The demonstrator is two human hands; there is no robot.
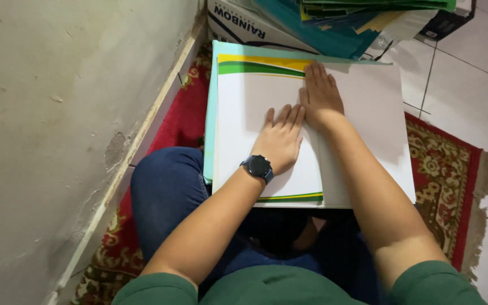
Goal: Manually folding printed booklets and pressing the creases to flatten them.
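Over on the far left, a scuffed pale wall (40, 141) runs down to a red patterned rug (176, 113), and the person sits on that rug with a knee in blue jeans (165, 186) tucked under the work. Resting on the lap is a stack of sheets, a light teal folder (210, 113) showing at its left edge.

On top lies the white sheet with a green and yellow band (255, 101) along its far edge. The left hand (280, 138), a dark wristwatch (258, 166) on the wrist, lies flat on it, palm down, fingers straight and close together, pinching nothing. Just beyond and touching it, the right hand (320, 96) presses flat too, fingers extended and slightly fanned, right where the banded sheet meets the plain white sheet (368, 130) to its right.

My read: this is the pressing stage, both palms bearing down on the line between the two sheets to flatten it. The next move calls for firm, even pressure along that line, with the stack kept square on the lap so nothing slips.

Further right, the rug's fringe meets white floor tiles (470, 73), and up top sits a pile of teal and green folders (357, 22) on a cardboard box (238, 25).
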